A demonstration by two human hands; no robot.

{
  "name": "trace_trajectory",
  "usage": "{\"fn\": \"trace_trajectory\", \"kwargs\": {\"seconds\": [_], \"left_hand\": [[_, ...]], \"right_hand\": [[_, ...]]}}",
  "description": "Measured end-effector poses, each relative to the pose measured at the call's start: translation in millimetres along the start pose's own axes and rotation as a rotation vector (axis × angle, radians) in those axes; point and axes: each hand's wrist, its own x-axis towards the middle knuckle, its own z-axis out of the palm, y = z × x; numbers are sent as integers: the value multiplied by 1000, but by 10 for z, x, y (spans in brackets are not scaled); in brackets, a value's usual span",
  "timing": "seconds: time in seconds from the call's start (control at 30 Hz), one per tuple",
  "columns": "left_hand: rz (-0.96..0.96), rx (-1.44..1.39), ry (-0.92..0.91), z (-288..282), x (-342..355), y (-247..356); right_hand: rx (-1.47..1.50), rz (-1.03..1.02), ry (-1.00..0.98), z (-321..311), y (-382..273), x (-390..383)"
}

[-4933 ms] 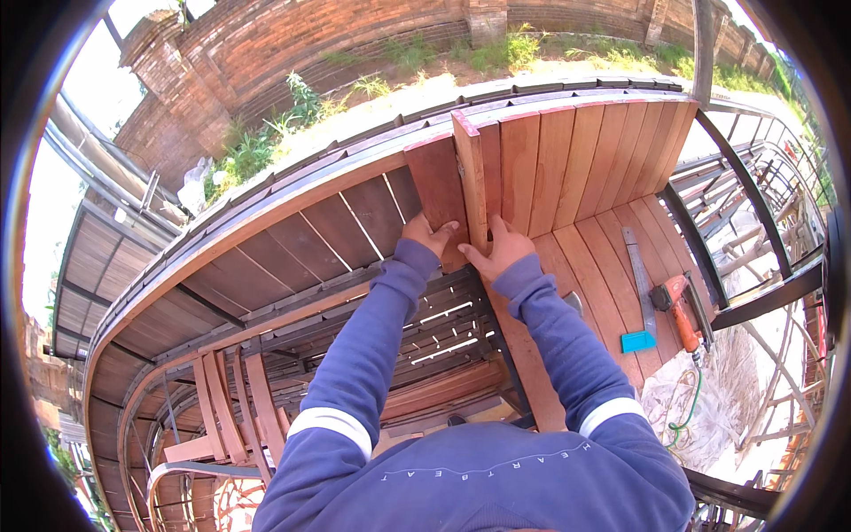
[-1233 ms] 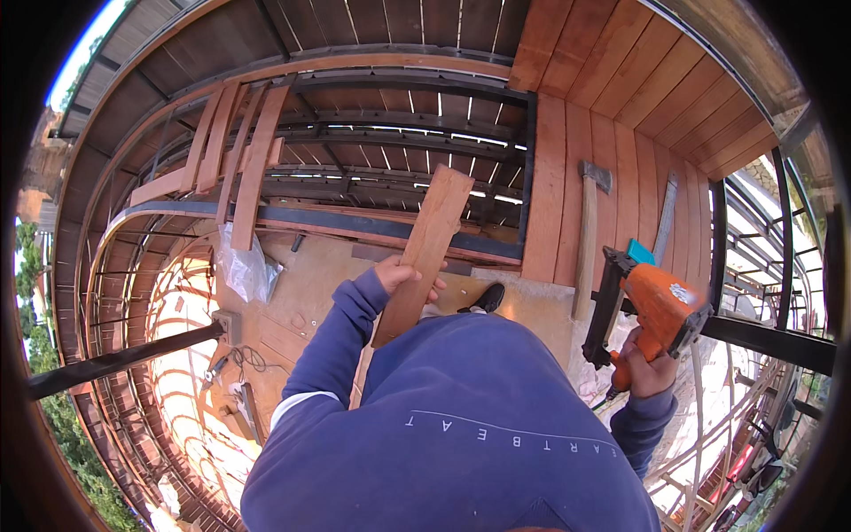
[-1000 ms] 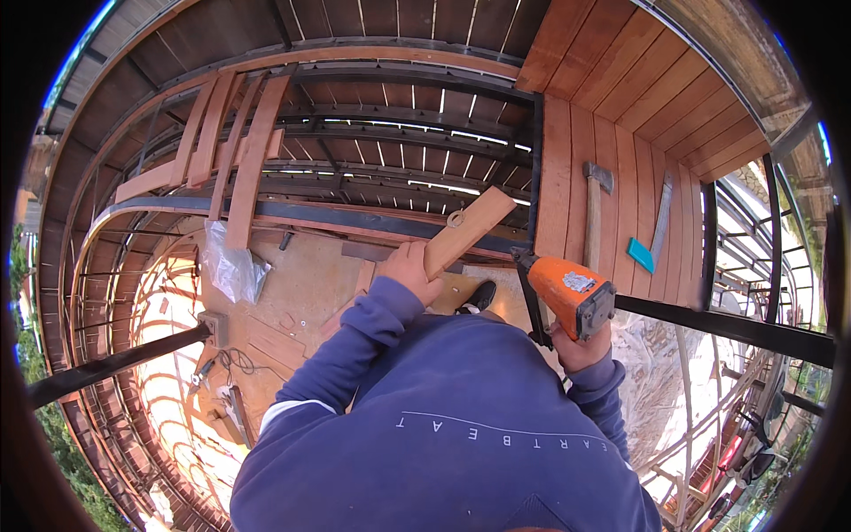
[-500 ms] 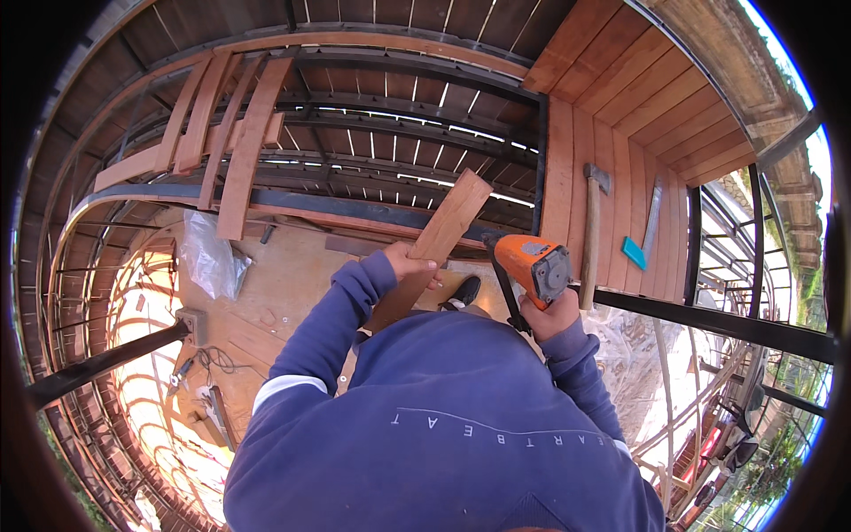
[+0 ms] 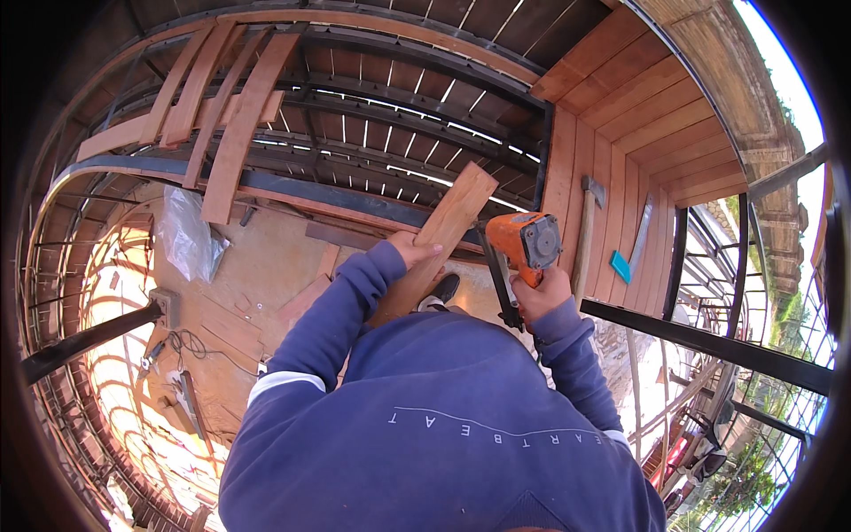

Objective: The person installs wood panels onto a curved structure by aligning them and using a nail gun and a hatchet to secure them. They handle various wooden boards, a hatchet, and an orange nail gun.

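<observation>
My left hand is closed round the edge of a reddish-brown wooden plank, which slants up and away from my body. In my right hand is the grip of an orange and black nail gun; its nose points left, close to the plank's right edge. The fingers under the plank are partly hidden, and so is the plank's near end. Beyond the nail gun, a wooden-handled axe and a handsaw with a turquoise handle lie on the slatted bench.
Several loose planks rest across the black metal frame at the left. A clear plastic bag and a power cord lie on the floor. A black metal bar runs along the bench at my right.
The plank and my left hand have shifted slightly. My right hand has brought the nail gun a little up and left, turning it. The whole view has tilted a bit.
</observation>
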Motion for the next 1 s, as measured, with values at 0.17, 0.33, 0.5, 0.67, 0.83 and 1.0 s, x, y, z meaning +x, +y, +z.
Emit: {"fn": "trace_trajectory", "kwargs": {"seconds": [0.17,0.33,0.5,0.67,0.83,1.0], "left_hand": [[35,-20,19,31,-2,-10],[41,-29,22,29,8,-8],[30,-57,26,40,31,-18],[54,-39,27,18,33,-50],[61,72,62,62,-57,48],[91,-12,35,38,1,-66]], "right_hand": [[-81,-87,-27,-62,-38,114],[-145,-32,-95,-113,-186,188],[-147,-71,-50,-95,-229,204],[-237,-90,-102,-153,-397,227],[-216,-82,-151,-149,-459,224],[-268,-109,-156,-150,-486,223]]}}
